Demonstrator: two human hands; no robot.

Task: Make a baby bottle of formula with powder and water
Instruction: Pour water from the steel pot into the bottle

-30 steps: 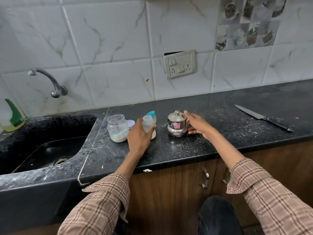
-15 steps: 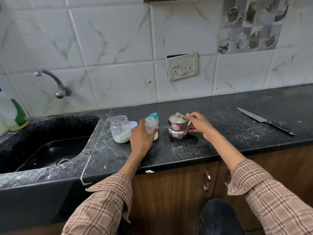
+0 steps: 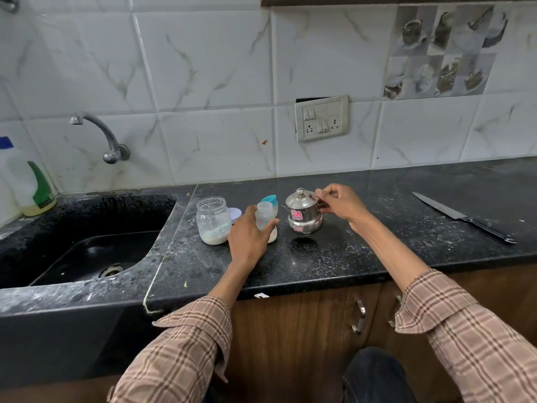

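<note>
The baby bottle (image 3: 265, 218) stands open-topped on the black counter (image 3: 363, 257), between the glass powder jar (image 3: 212, 221) and the little steel kettle (image 3: 303, 212), with its teal cap (image 3: 270, 200) just behind it. The left hand (image 3: 250, 238) wraps around the bottle's lower half, fingers curled round it and thumb across the front. The right hand (image 3: 341, 205) has its fingers curled in at the kettle's handle, apparently pinching it, though the handle itself is hidden behind them. I'd guess water goes in next, and that is where trouble sits: the bottle's mouth is narrow, and a quick tilt could send water over its rim onto the counter. The kettle's lid looks loose-fitting and might slip off mid-pour. The jar also stands close by the left wrist, so 1 careless shift could knock it.
</note>
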